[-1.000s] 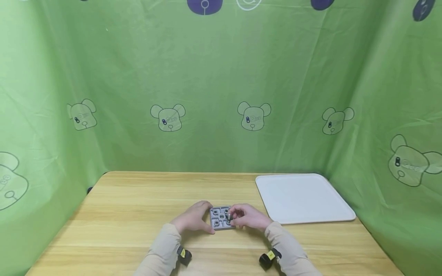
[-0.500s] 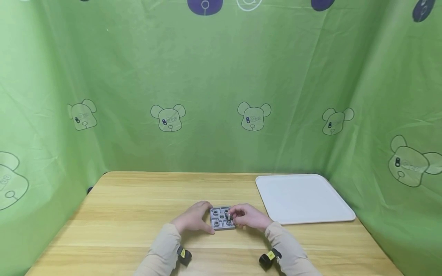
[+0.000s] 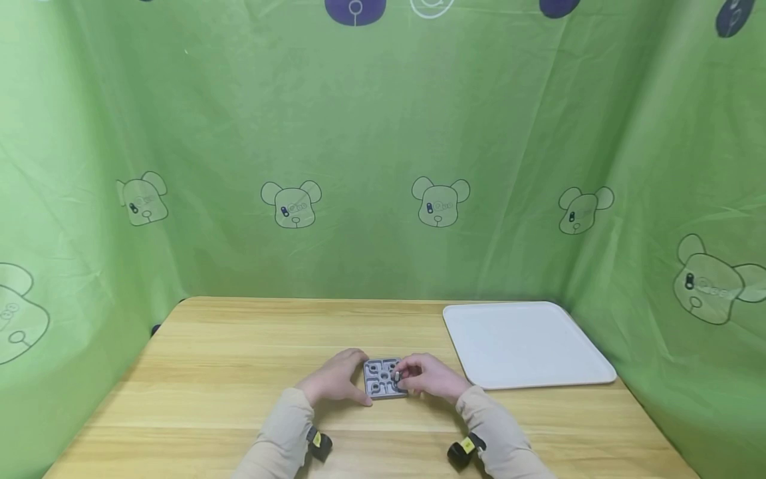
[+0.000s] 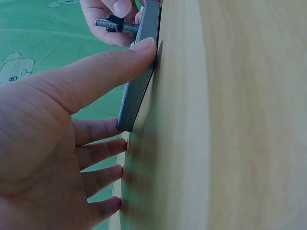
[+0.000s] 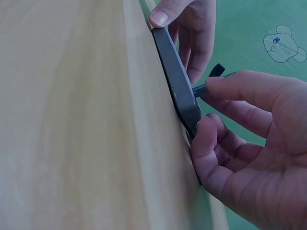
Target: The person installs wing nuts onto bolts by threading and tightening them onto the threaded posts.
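A square grey metal plate with recessed compartments lies on the wooden table. My left hand grips it from the left, thumb on the near edge and index finger at the far corner. A threaded bolt stands up from the plate's right part. On its shaft sits a black wing nut, clear of the plate's face with thread showing on either side. My right hand pinches the wing nut between thumb and index finger. In the right wrist view, its other fingers curl against the plate's edge.
A white rectangular tray lies at the table's right rear, beyond my right hand. Green printed curtain surrounds the table at the back and both sides. Each wrist wears a black camera.
My right thumb and fingertips have shifted slightly about the wing nut, drawing back and then closing in again. The left hand and the plate have stayed in place.
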### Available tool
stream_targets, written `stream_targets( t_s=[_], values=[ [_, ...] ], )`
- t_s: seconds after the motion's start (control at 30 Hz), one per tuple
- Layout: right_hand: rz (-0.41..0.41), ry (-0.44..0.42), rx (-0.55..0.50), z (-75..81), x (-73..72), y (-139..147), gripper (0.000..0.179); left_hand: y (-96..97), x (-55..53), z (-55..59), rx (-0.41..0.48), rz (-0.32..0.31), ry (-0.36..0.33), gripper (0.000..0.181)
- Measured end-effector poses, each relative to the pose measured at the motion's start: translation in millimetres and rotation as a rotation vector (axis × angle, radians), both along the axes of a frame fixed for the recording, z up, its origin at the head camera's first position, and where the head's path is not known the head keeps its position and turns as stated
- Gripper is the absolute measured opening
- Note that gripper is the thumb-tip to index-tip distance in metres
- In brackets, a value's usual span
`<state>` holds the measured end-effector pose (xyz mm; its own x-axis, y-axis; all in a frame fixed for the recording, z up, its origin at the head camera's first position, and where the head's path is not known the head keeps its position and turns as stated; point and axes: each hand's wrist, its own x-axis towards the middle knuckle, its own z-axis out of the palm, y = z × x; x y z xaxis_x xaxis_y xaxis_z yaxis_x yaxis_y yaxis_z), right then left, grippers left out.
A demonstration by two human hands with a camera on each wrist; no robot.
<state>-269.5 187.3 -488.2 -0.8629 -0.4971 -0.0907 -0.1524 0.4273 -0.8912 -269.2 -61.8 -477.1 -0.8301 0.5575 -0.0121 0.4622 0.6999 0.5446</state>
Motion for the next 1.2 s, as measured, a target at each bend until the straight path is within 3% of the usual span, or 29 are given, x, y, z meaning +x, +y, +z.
stream_targets(
  t_s=[0.87,1.03,1.2],
  values=[
    [-0.123,0.075,0.048,4.4,8.1,-16,0.020,-0.4,-1.0,-0.8,-0.003,-0.006,0.013,0.090],
    [-0.112,0.075,0.047,5.5,8.9,-15,0.022,-0.2,-0.9,-1.1,-0.008,-0.003,0.015,0.090],
    [-0.035,0.031,0.021,4.3,5.6,-8,0.028,-0.3,-0.6,-1.5,-0.008,-0.004,0.014,0.089]
  ],
)
